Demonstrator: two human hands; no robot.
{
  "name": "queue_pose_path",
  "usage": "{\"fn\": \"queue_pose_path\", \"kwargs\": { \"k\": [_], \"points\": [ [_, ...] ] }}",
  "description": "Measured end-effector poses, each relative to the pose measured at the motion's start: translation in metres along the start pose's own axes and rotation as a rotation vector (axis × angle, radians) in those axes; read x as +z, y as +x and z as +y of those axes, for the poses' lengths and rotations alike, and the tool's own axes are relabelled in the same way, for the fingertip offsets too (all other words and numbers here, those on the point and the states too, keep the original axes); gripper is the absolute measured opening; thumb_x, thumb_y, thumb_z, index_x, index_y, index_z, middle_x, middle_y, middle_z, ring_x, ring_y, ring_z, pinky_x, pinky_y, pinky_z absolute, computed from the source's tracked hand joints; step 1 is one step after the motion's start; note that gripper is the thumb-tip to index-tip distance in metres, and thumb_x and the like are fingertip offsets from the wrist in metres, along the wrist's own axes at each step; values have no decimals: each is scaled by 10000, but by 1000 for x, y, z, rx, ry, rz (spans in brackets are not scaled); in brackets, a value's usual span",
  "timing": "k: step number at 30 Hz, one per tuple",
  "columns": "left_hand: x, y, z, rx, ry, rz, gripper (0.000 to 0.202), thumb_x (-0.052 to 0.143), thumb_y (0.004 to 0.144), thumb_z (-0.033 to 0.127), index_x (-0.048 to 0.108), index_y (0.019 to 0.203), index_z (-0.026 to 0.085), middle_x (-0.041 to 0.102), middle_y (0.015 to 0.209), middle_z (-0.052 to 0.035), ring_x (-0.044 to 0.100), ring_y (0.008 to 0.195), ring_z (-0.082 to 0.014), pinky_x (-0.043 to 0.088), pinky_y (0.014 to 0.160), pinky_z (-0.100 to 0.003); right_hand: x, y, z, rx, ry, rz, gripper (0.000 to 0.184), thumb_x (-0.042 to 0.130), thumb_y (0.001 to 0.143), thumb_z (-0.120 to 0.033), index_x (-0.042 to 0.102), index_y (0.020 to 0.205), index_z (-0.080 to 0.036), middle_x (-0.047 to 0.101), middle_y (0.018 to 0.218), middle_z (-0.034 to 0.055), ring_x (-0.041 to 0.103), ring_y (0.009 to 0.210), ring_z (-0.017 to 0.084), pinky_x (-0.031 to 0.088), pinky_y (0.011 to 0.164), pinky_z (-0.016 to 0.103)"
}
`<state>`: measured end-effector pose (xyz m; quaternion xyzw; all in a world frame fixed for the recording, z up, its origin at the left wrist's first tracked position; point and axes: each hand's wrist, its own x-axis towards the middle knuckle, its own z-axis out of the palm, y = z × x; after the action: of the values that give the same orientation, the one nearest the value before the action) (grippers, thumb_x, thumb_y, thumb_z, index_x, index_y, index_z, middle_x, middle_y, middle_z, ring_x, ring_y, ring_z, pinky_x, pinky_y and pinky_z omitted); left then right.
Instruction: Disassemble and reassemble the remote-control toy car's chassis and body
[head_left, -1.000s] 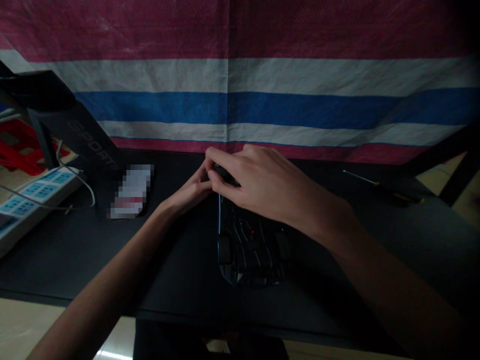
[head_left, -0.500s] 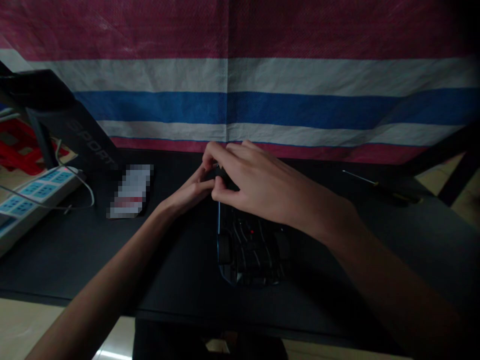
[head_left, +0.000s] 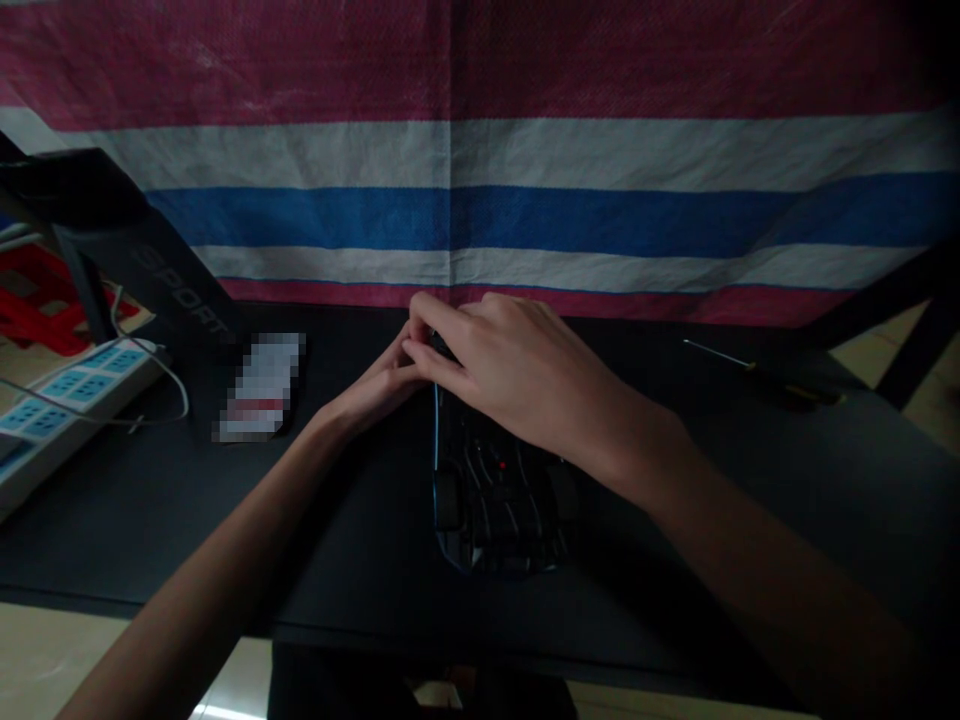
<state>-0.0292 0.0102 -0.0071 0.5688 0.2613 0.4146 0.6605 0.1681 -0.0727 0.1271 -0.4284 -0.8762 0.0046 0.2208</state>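
Observation:
A toy car (head_left: 504,500) lies upside down on the black tabletop, its dark underside and wheels facing up and a thin blue edge along its left side. My left hand (head_left: 384,385) grips the car's far left corner, its fingertips partly hidden by the other hand. Over the far end of the car arches my right hand (head_left: 517,365), thumb and index finger closed together at that same corner, against the left fingers. Whatever small part sits between those fingertips is hidden.
A screwdriver (head_left: 795,385) lies at the right. To the left are a blurred-out flat item (head_left: 262,388), a white power strip (head_left: 82,395) with a cable, and a dark post marked SPORT (head_left: 176,280). Striped sheeting (head_left: 600,215) hangs behind the table (head_left: 352,560).
My right thumb has moved left and closed in toward the index finger and left fingertips. The left hand and the toy car stay nearly where they were.

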Motion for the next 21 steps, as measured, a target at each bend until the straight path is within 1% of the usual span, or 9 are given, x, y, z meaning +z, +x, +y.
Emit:
{"fn": "queue_pose_path", "kwargs": {
  "k": [4, 6, 8, 11, 13, 16, 18, 21],
  "points": [
    [2, 1, 2, 38, -20, -7, 607, 908, 818, 307, 675, 1377, 269, 762, 1331, -105, 695, 1319, -361, 569, 1121, -473, -2, -2, 7, -120, 79, 17, 209, 618, 1105, -160, 676, 1304, -179, 765, 1164, 104, 693, 1102, 256, 500, 1023, 404],
    [4, 2, 4, 45, -24, -16, 616, 912, 804, 299, 678, 1373, 265, 742, 1393, -108, 672, 1357, -371, 568, 1127, -470, -7, -3, 9, -151, 127, -3, 219, 619, 1089, -137, 675, 1295, -189, 757, 1215, 94, 685, 1154, 252, 496, 1064, 411],
    [6, 2, 5, 47, -22, -13, 598, 912, 789, 299, 690, 1342, 259, 730, 1401, -96, 661, 1359, -360, 565, 1123, -451, -12, -4, 10, -150, 169, -35, 249, 622, 1063, -109, 672, 1289, -201, 750, 1234, 83, 686, 1168, 249, 505, 1063, 411],
    [8, 3, 8, 39, -16, -4, 509, 914, 750, 268, 720, 1219, 253, 743, 1307, -60, 680, 1273, -311, 574, 1063, -394, -17, -5, 9, -134, 213, -65, 316, 607, 1011, -59, 659, 1283, -213, 735, 1241, 74, 683, 1166, 245, 517, 1046, 405],
    [9, 3, 10, 36, -23, -7, 450, 917, 726, 247, 725, 1133, 247, 750, 1178, -38, 697, 1156, -273, 585, 990, -361, -18, -6, 8, -128, 243, -61, 339, 587, 987, -43, 647, 1270, -220, 717, 1252, 72, 671, 1177, 240, 518, 1044, 394],
    [10, 4, 11, 37, -35, -15, 354, 916, 719, 250, 715, 1009, 226, 723, 981, -20, 695, 985, -232, 589, 894, -335, -15, -5, 7, -114, 325, -51, 354, 551, 965, -43, 622, 1252, -237, 698, 1274, 68, 663, 1185, 228, 521, 1030, 373],
    [9, 5, 9, 29, -26, -17, 292, 902, 737, 268, 707, 947, 209, 722, 935, -30, 703, 963, -236, 590, 861, -332, -11, -2, 7, -107, 396, -55, 338, 533, 948, -47, 608, 1210, -247, 708, 1256, 61, 667, 1172, 223, 525, 1020, 371],
    [7, 6, 6, 23, -7, -27, 240, 878, 758, 296, 702, 885, 193, 752, 959, -65, 727, 1046, -284, 610, 878, -359, -2, 5, 8, -97, 540, -54, 272, 525, 932, -65, 589, 1119, -251, 729, 1205, 49, 683, 1125, 208, 527, 1010, 367]
  ]
}}
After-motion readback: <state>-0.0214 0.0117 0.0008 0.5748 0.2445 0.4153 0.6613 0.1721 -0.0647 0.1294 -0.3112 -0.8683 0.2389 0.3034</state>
